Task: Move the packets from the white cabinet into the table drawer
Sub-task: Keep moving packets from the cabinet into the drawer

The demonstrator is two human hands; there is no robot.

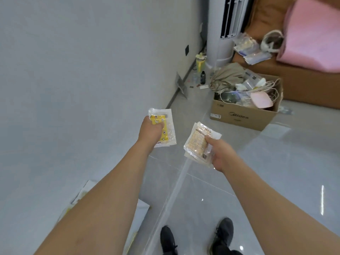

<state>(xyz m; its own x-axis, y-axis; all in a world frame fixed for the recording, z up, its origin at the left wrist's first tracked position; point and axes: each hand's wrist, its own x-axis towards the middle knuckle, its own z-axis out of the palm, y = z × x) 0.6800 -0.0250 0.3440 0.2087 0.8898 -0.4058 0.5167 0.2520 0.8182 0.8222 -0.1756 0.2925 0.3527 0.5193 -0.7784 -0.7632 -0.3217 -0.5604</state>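
Reaching forward, both bare forearms extend out over the grey tiled floor, roughly level with each other, hands apart. Left hand: back of hand toward the camera, fingers curled round the near left edge of a yellow packet, thumb lying across its printed face. Right hand: turned more palm-up, fingers wrapped beneath a beige packet, thumb pressed on its upper right corner.

Count: two hands, two handfuls of packets. The right handful shows several clear wrapper edges stacked, so possibly more than one packet; exact number cannot be told. Same doubt for the left.

Orientation: yellow packet held in the air, long axis running away from the body and slightly rightward, printed face up. Beige packet also in the air, long axis running away and leaning right, label face up, tilted toward the camera.

Two black shoes below. Open cardboard box of clutter ahead on the floor, right of the wall.
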